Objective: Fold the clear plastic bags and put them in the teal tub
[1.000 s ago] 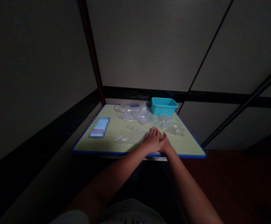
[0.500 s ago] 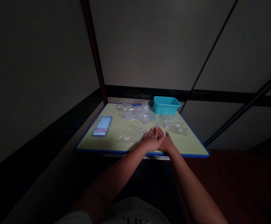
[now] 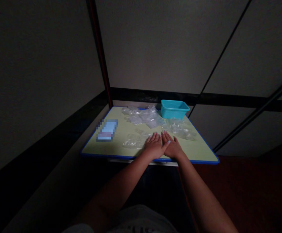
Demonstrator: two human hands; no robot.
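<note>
My left hand [image 3: 154,145] lies palm down near the front of the table, fingers stretched out, its edge over a clear plastic bag [image 3: 133,141]. Close beside it, my right hand [image 3: 172,146] rests flat with the fingers extended; the left thumb reaches across its near side. Whatever is under the palms is hidden. Another clear plastic bag [image 3: 181,129] is crumpled just beyond my right hand. Farther back, several clear plastic pieces [image 3: 147,116] lie in a loose heap.
A turquoise plastic basket [image 3: 174,111] stands at the back right of the yellow table [image 3: 196,152], which has a blue edge. On the left side lies a blurred-out phone-like rectangle [image 3: 108,130]. Walls close in behind and to the left.
My left hand has slid left off my right hand, so the overlapping hands now lie side by side. The view has shifted slightly.
</note>
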